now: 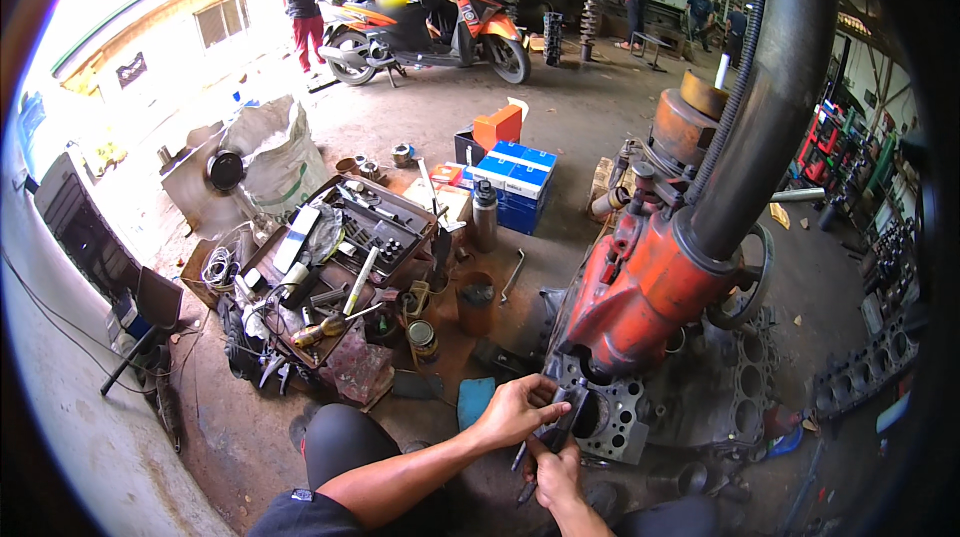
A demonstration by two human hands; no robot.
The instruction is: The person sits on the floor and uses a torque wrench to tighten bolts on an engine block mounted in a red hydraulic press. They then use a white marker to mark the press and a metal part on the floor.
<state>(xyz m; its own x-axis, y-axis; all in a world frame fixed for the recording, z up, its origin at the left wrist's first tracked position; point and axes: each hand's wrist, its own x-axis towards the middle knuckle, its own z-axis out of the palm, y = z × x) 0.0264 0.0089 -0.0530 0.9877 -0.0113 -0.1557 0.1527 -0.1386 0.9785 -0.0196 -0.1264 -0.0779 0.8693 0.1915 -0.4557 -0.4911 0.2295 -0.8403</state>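
Note:
My left hand is closed, thumb and fingers pinching the upper part of a dark, elongated metal tool. Lower down, my right hand is wrapped round the same tool, whose thin end points down past the fingers. I cannot make out its exact kind. Just beyond it lies a grey engine block with a large round bore and several small holes. Over the block stands a worn red machine head with a thick steel column; its lower end is close above the block.
To the left, a low table carries a metal tray of small parts and scattered tools. A steel flask, blue boxes and an open can stand nearby. Engine blocks lie at right. An orange motorcycle and several people are farther back.

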